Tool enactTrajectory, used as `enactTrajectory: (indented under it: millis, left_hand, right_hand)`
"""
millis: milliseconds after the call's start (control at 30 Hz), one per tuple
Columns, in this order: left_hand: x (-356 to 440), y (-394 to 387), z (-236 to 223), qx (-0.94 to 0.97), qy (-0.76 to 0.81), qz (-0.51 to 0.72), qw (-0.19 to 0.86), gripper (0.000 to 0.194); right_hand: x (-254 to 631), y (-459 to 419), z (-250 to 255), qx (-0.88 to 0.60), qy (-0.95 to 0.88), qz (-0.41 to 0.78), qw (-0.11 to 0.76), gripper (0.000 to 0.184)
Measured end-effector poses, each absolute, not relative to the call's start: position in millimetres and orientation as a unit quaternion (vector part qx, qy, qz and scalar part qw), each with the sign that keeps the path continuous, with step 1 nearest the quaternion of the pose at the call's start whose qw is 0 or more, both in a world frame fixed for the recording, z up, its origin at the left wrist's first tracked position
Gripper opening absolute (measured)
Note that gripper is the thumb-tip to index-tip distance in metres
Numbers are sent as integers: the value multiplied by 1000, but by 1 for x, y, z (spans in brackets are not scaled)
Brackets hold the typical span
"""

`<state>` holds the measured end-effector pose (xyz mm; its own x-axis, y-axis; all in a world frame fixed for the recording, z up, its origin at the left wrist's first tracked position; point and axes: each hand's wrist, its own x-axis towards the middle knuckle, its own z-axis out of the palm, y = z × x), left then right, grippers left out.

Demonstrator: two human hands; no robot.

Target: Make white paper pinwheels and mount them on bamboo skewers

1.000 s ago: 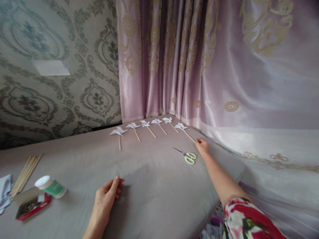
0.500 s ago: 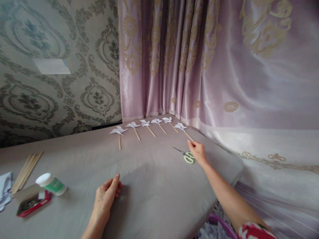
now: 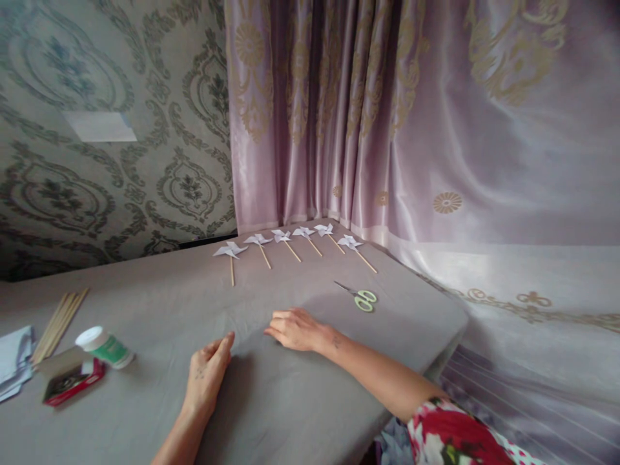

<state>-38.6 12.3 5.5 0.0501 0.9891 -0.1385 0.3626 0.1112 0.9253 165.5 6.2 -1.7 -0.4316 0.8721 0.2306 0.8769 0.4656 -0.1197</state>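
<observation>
My left hand [image 3: 209,369] is over the front of the grey-covered table, its fingers curled in and thumb on top, with nothing showing in it. My right hand [image 3: 296,330] is low over the middle, fingers loosely bent toward the left and holding nothing visible. Beyond the hands, several white paper pinwheels on wooden sticks lie in a row along the far edge; the rightmost pinwheel [image 3: 349,243] lies apart from my hand. Scissors [image 3: 364,301] with light green handles lie right of my right hand, blades pointing up and left.
On the left are a white-and-green tub [image 3: 113,352], an open red box [image 3: 72,382] of small dark items, a bundle of wooden sticks [image 3: 61,326] and stacked paper sheets [image 3: 13,361]. A pink curtain [image 3: 310,129] hangs behind. The table's right edge [image 3: 450,339] slopes toward me.
My right hand has let go of the rightmost pinwheel's stick and moved left and nearer, toward my left hand. That pinwheel stays lying on the table. My left hand has hardly moved.
</observation>
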Motion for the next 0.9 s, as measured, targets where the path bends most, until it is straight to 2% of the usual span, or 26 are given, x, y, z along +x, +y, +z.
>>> enactTrajectory:
  millis: [133,267,433,733,900]
  left_hand:
    - [-36,10,6,579,585,363,437,53]
    - [-36,12,5,585,584,345,443,57]
    - [-46,18,16,596,564,290,492,61]
    - [-84,12,41,536,583,401,460,51]
    - [-92,1,35,507,588,438,454,47]
  right_hand:
    - [140,8,-3,-488,-866,9,109,28]
    - [136,6,-4,-489,-863,18,126,20]
    - [138,4,-6,-497,-859,16,125,17]
    - [140,0,-17,-527,-830,38,179,16]
    - [142,-4,-27,-500,-835,65,221,23]
